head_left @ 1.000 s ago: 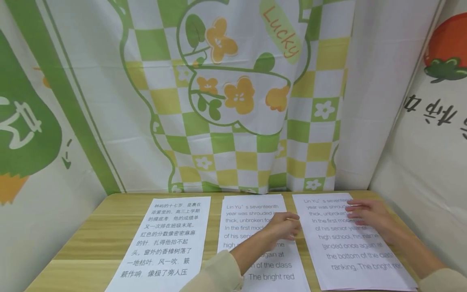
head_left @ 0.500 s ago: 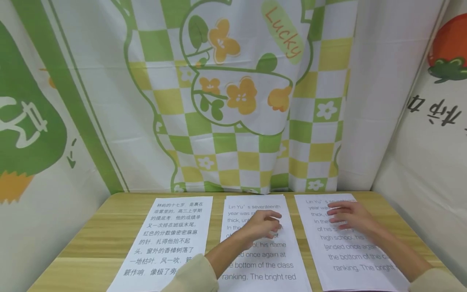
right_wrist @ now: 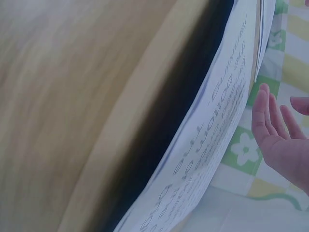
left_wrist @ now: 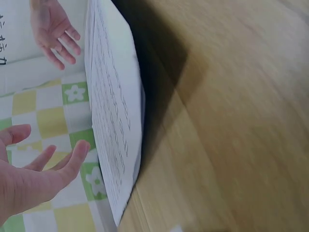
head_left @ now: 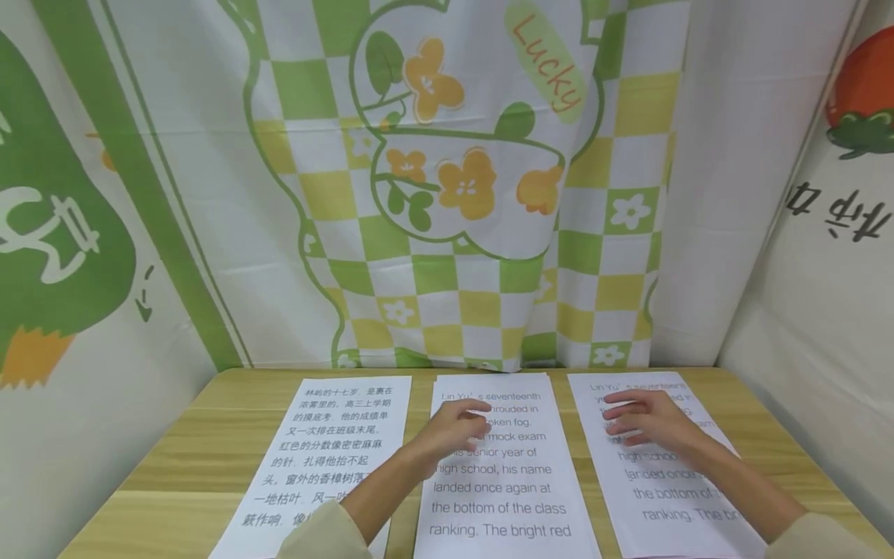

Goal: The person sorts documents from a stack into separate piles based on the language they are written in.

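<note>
Three white printed paper stacks lie in a row on the wooden table. The left one (head_left: 328, 435) carries Chinese text; the middle stack (head_left: 499, 489) and the right stack (head_left: 656, 512) carry English text. My left hand (head_left: 447, 435) hovers over the middle stack's upper left side, fingers loosely bent and holding nothing. Over the upper part of the right stack is my right hand (head_left: 646, 419), its fingers spread and relaxed. In the left wrist view the left hand (left_wrist: 38, 181) is apart from the paper. The right wrist view shows the right hand (right_wrist: 282, 140) likewise raised above its stack.
The wooden table (head_left: 168, 481) ends at the back against a green and yellow checked curtain (head_left: 433, 303). White printed cloth walls (head_left: 824, 310) stand on both sides. Narrow strips of table separate the paper stacks.
Both hands have moved left in the air. The left hand went from the middle stack's right edge to its left side; the right hand left the right stack's right edge.
</note>
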{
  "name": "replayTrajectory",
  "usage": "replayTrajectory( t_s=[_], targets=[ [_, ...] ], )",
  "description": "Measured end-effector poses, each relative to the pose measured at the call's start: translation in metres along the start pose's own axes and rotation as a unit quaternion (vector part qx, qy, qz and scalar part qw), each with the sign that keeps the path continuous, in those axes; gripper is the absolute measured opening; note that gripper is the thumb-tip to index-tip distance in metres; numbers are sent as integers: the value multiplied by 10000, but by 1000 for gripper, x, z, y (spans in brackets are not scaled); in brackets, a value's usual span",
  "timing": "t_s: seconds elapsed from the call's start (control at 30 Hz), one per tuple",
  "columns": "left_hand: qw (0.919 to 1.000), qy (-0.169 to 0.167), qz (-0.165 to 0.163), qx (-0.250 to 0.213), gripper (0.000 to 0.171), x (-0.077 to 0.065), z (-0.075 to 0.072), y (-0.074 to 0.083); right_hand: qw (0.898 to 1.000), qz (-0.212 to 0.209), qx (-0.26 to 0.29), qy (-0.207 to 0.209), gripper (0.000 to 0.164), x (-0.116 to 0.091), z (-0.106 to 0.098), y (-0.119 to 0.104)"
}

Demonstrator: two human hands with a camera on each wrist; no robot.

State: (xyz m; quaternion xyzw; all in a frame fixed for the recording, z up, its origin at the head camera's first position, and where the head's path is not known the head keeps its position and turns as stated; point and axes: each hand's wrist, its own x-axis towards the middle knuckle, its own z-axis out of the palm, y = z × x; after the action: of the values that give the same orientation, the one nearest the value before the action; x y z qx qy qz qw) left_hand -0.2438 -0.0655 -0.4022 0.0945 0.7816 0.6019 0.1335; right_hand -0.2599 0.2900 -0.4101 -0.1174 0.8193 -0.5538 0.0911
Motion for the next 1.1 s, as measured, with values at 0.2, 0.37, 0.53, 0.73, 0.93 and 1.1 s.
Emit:
replayTrajectory(
  t_s=[0.2, 0.37, 0.53, 0.73, 0.93, 1.1],
  targets=[
    [9994, 225, -259, 99, 55, -9, -20, -2, 9995, -74, 224, -231, 52, 4, 13, -5],
    [9982, 424, -381, 161, 57, -15, -33, -6, 9981, -100, 443, -406, 56, 7, 24, -8],
    [9958, 715, -510, 269, 56, -19, -43, -10, 9964, -17, 687, -502, 58, 10, 33, -13],
    [9933, 886, -665, 336, 53, -23, -53, -14, 9956, 123, 782, -498, 60, 12, 40, -15],
    [9912, 1021, -780, 321, 52, -24, -56, -18, 9948, 204, 893, -449, 61, 14, 47, -18],
    [9925, 971, -728, 149, 50, -24, -56, -19, 9948, 256, 905, -397, 61, 15, 50, -18]
  ],
)
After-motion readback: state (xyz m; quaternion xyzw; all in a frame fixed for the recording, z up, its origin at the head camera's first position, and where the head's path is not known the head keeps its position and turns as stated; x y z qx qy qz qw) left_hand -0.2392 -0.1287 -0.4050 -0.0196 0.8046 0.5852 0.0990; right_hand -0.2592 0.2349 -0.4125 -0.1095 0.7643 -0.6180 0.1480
